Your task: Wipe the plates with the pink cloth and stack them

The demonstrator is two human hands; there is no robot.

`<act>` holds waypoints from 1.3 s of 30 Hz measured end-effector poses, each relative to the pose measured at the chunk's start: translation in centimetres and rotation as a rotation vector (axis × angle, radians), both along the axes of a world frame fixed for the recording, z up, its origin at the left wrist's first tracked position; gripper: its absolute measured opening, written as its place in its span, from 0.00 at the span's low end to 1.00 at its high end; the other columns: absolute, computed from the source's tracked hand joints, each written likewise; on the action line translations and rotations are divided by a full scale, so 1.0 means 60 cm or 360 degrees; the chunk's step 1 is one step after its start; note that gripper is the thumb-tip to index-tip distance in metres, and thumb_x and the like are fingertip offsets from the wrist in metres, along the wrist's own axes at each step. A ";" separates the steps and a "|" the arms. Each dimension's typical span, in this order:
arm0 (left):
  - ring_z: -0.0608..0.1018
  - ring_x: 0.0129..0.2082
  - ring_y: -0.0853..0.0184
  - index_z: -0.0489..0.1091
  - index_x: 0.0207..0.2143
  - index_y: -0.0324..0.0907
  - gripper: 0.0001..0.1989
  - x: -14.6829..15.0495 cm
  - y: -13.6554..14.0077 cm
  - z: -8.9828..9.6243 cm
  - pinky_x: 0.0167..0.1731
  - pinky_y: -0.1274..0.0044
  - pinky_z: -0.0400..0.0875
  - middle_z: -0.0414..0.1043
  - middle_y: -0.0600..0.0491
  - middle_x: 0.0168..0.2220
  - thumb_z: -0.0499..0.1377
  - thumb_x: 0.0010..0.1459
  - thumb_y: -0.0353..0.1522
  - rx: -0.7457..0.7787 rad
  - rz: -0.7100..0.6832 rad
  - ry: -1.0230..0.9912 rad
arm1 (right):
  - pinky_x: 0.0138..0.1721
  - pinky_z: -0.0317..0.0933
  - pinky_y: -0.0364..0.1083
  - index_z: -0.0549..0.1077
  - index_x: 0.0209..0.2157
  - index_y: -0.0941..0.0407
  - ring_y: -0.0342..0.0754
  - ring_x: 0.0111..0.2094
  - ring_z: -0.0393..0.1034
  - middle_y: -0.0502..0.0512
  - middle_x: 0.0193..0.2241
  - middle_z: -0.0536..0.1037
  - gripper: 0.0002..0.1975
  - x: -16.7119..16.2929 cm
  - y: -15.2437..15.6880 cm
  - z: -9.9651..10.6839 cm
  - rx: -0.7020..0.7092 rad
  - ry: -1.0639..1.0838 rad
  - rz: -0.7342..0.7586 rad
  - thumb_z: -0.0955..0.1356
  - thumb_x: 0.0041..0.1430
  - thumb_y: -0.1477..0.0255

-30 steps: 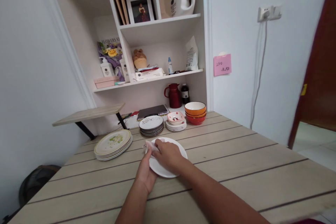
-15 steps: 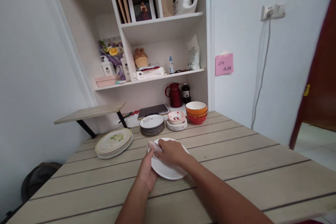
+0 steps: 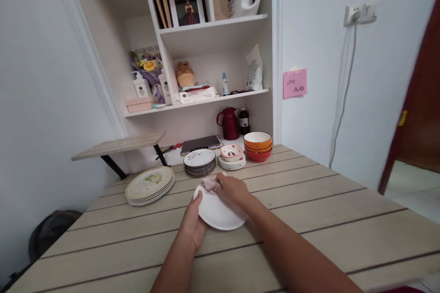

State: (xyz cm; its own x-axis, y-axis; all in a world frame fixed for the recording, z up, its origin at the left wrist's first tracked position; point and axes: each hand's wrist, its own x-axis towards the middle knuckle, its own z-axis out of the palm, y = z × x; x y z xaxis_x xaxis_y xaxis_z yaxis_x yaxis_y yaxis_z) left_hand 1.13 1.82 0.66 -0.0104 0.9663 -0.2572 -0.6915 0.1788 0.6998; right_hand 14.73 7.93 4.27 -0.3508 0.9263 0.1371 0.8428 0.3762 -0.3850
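Observation:
A white plate [image 3: 222,214] is held over the middle of the wooden table. My left hand [image 3: 194,224] grips its left edge, with the thumb on top and the fingers out of sight underneath. My right hand [image 3: 233,191] is closed on a pale pink cloth [image 3: 209,185], pressing it against the plate's far rim. Part of the cloth is covered by the fingers.
Behind the plate stand a stack of patterned plates [image 3: 200,159], small white plates [image 3: 232,165] topped by a red-and-white bowl [image 3: 231,151], and orange and red bowls [image 3: 257,146]. Greenish plates [image 3: 150,184] sit left, near a small raised shelf [image 3: 118,145]. A red jug [image 3: 229,123] stands at the back.
My right hand has slid the cloth from the plate's left edge toward the far rim, to the right. My left hand keeps its hold on the left edge.

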 end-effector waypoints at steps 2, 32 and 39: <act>0.81 0.41 0.56 0.70 0.51 0.31 0.19 -0.002 0.001 -0.002 0.47 0.68 0.72 0.79 0.39 0.41 0.58 0.60 0.34 -0.0011 -0.0004 -0.0024 | 0.35 0.55 0.48 0.67 0.48 0.52 0.59 0.45 0.72 0.62 0.46 0.78 0.18 0.010 0.005 0.001 -0.0051 -0.0034 -0.0008 0.62 0.58 0.60; 0.80 0.44 0.53 0.56 0.62 0.32 0.26 -0.006 0.007 -0.009 0.51 0.62 0.70 0.77 0.36 0.45 0.53 0.63 0.32 0.0038 0.0249 -0.0329 | 0.33 0.57 0.49 0.69 0.48 0.55 0.62 0.41 0.73 0.66 0.43 0.78 0.22 0.018 -0.012 0.012 -0.0123 -0.0246 0.0198 0.65 0.53 0.60; 0.80 0.43 0.54 0.63 0.58 0.32 0.22 -0.008 0.007 -0.002 0.49 0.62 0.71 0.79 0.39 0.43 0.50 0.64 0.32 0.0042 0.0188 -0.0371 | 0.35 0.56 0.47 0.68 0.49 0.52 0.56 0.42 0.72 0.61 0.45 0.78 0.19 -0.007 -0.046 0.010 -0.0011 -0.0181 0.0566 0.64 0.55 0.64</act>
State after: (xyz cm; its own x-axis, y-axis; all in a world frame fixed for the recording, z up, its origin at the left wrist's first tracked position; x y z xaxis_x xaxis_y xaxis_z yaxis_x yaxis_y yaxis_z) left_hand 0.67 2.23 0.53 -0.0669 0.9683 -0.2407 -0.8498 0.0711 0.5223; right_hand 14.34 5.18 4.90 -0.6636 0.7446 0.0728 0.6973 0.6508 -0.3003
